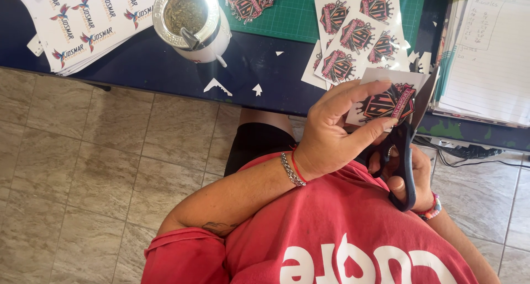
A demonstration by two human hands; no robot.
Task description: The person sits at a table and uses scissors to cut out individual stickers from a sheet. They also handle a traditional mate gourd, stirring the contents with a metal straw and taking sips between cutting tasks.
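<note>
On the table (165, 68) at far left lies a stack of printed sheets (83, 24), then a metal-rimmed cup (190, 19). The left hand (331, 132) pinches a sticker (389, 99) by its edge, held above the lap. The right hand (411, 176) is closed through the handles of the scissors (408, 157), blades at the sticker's right edge. Trimming looks underway; the next snip needs the sticker turned along its outline.

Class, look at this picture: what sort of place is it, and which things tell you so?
Probably a small craft or sticker-making workspace. A green cutting mat lies on the dark table, printed sticker sheets are spread about, and the right hand works black scissors around a sticker held by the left hand.
</note>
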